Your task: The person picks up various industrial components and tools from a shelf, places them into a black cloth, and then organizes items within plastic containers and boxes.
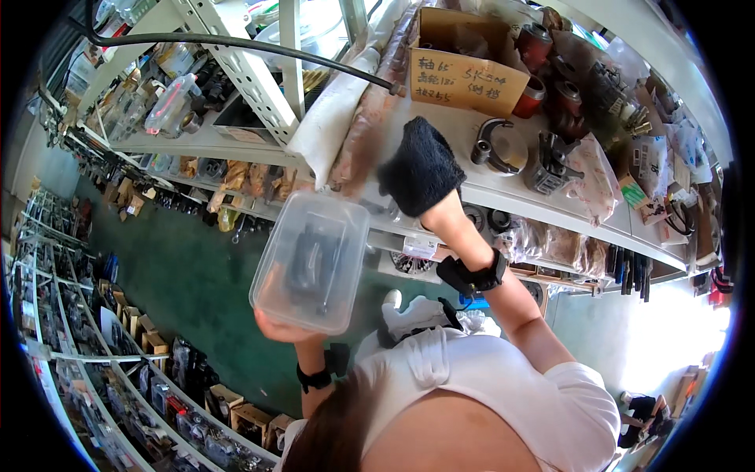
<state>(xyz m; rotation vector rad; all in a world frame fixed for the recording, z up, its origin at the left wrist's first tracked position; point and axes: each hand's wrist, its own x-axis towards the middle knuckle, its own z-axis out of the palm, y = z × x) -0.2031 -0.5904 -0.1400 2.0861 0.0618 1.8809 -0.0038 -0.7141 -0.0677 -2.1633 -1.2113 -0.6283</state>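
Observation:
On the left, I hold a translucent, rectangular plastic box (316, 256) at its lower end with my left hand (289, 328); my fingers are partly hidden behind it. Dark shapes show blurrily through its plastic. Black fuzzy cloth (425, 161) covers my right hand (442, 211) like a mitt, so its fingers do not show. This hand is over the grey shelf top (464, 175), below a cardboard box (468, 67). To its right lie a curved metal fork-shaped part (485, 145) and a grey metal part (548, 165).
Red-brown cylindrical parts (535, 43) and bagged parts (598, 177) crowd the shelf's right side. Long wrapped rolls (338, 110) lean beside an upright post (244, 71). A black bar (259, 49) crosses overhead. Stocked racks (86, 346) line the left; another person (645, 417) is at lower right.

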